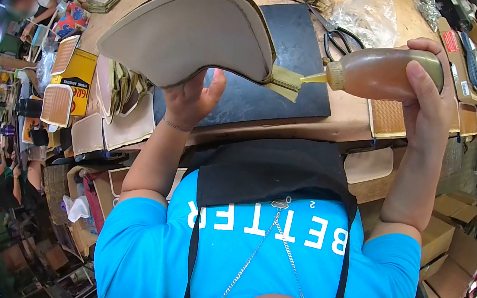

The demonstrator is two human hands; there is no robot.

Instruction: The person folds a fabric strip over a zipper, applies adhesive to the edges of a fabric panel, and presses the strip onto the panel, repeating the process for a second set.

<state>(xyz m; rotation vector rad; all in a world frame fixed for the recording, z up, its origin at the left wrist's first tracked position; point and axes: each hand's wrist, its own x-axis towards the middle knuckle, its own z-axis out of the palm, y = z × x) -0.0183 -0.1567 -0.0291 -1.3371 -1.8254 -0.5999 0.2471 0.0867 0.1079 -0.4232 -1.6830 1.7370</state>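
My left hand (pixel 192 98) is closed on a curved beige panel (pixel 197 30) with dark edging, holding it up from below; some of its fingers are hidden behind the panel. From the panel's right end sticks out a short olive zipper end (pixel 285 82). My right hand (pixel 429 84) is wrapped round a squeeze bottle (pixel 377 72) of amber liquid, tilted on its side. Its yellow nozzle (pixel 315 78) points left, with the tip at the zipper's end. Beneath both lies a black work mat (pixel 302 42).
Black-handled pliers (pixel 338 38) and a clear plastic bag (pixel 366 17) lie behind the bottle. Stacked beige panels (pixel 128 109) and a yellow adhesive tin (pixel 81 78) stand at left. Brown woven-pattern pieces (pixel 387 118) lie at right. Another person (pixel 44 6) is at far left.
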